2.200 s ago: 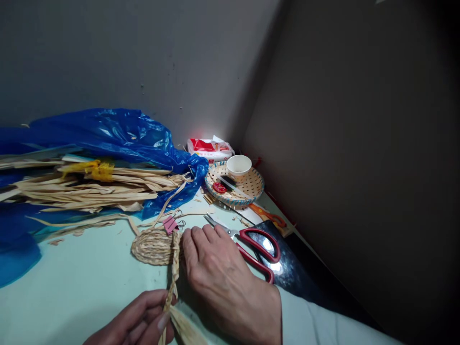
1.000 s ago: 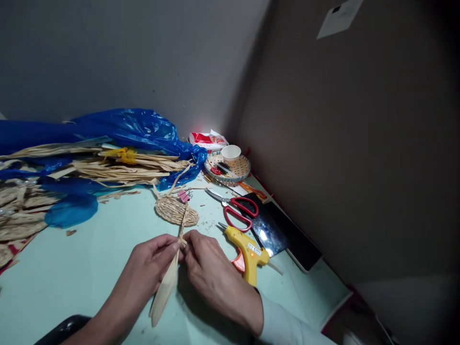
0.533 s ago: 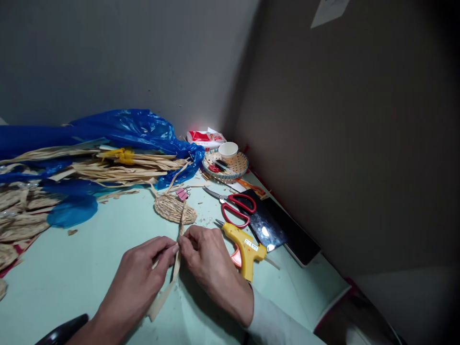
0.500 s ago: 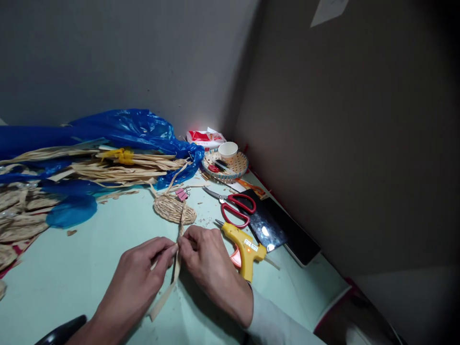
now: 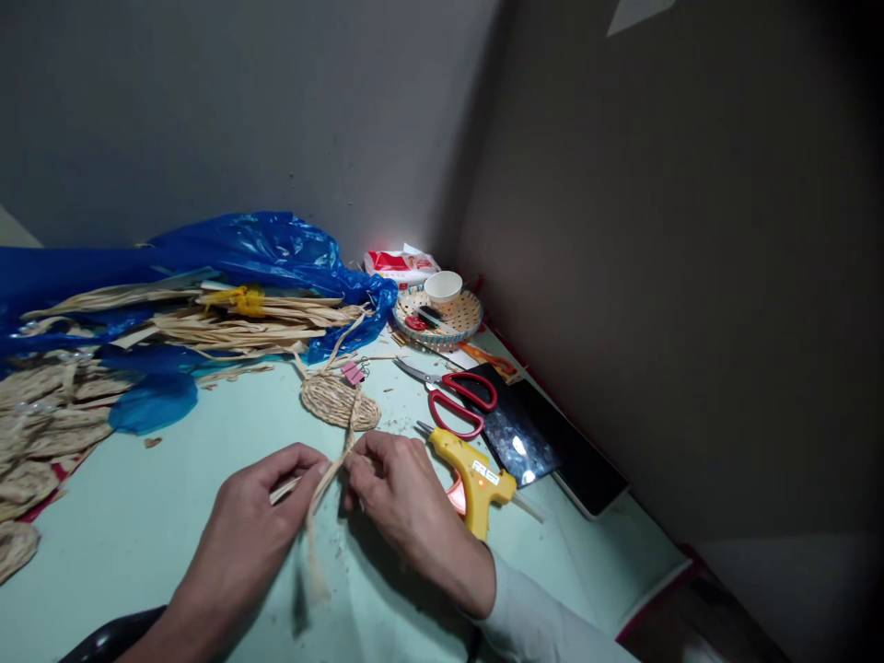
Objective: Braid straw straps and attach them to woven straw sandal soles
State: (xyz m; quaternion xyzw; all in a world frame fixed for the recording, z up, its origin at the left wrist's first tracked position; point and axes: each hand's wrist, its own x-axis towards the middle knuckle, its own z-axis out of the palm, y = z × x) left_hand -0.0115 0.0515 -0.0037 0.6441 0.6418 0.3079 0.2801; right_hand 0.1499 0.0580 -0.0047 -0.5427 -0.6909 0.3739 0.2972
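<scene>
A coiled, woven straw oval (image 5: 330, 402) lies on the pale green table, with a pink binder clip (image 5: 354, 373) on its upper edge. From it a narrow straw braid (image 5: 352, 424) runs toward me, and both hands are at its near end. My left hand (image 5: 259, 506) is closed in a pinch on a straw strand, pulled out to the left. My right hand (image 5: 407, 511) pinches at the braid's working end; its fingertips are partly hidden. A loose straw strand (image 5: 314, 525) hangs between the hands, its tip blurred by motion.
Right of my hands lie a yellow glue gun (image 5: 475, 474), red-handled scissors (image 5: 459, 405) and a dark phone-like slab (image 5: 570, 451). Behind stand a shallow basket (image 5: 464, 322) and a white cup (image 5: 443, 287). Straw bundles (image 5: 241, 327) rest on blue plastic (image 5: 255, 241) at left.
My left hand has moved slightly left, drawing a strand away from the braid. The loose strand has swung and bent. My right hand stays near the braid's end; the view has shifted slightly.
</scene>
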